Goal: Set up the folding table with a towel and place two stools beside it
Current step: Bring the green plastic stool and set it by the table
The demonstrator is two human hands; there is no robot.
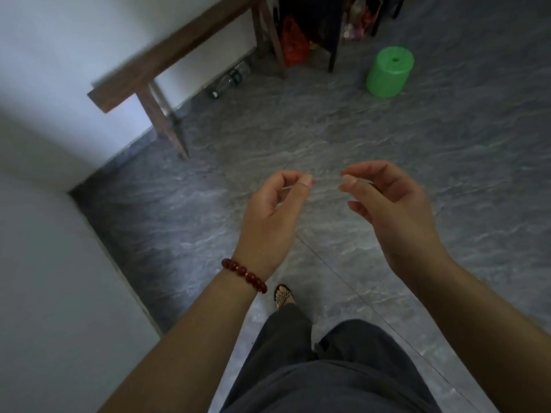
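A green round plastic stool stands on the grey floor at the upper right, well beyond both hands. My left hand, with a red bead bracelet on its wrist, and my right hand are raised side by side over the floor. Their fingers are loosely curled with the thumbs near the fingertips, and I see nothing held in either. No folding table, towel or second stool is in view.
A long wooden bench stands along the white wall at the upper left, with a plastic bottle lying under it. Dark furniture legs and a red bag are at the top. A wall corner juts in at left.
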